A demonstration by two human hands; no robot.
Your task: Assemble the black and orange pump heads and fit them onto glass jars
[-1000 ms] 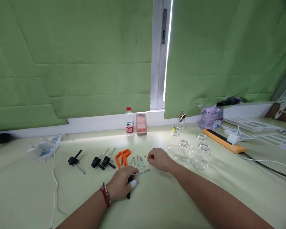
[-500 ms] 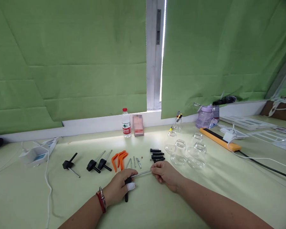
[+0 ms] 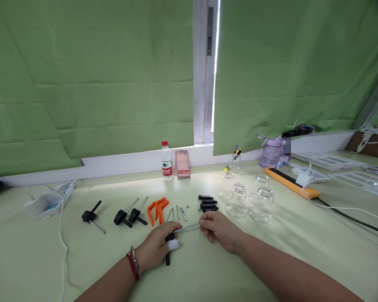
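My left hand [image 3: 157, 243] is closed round a black cap-like part with a black stem [image 3: 168, 259] sticking out toward me and a thin metal rod [image 3: 189, 227] pointing right. A white wrap covers one finger. My right hand [image 3: 219, 230] pinches the far end of that rod; its fingertips hide the tip. To the left lie three similar black parts with metal rods [image 3: 89, 216] [image 3: 121, 218] [image 3: 135, 215]. Beyond my hands are orange bent levers [image 3: 159, 209], a few small metal pins [image 3: 177, 212] and several black pieces with springs [image 3: 208, 203].
Several clear glass jars [image 3: 236, 206] stand right of the black pieces. A water bottle [image 3: 166, 163] and a blurred pink box [image 3: 182, 164] are by the wall. An orange power strip [image 3: 291, 184] and purple jug [image 3: 271, 154] sit right; a white cable [image 3: 63, 235] runs left.
Both hands keep their hold on the rod part, almost unmoved. The view has shifted very slightly.
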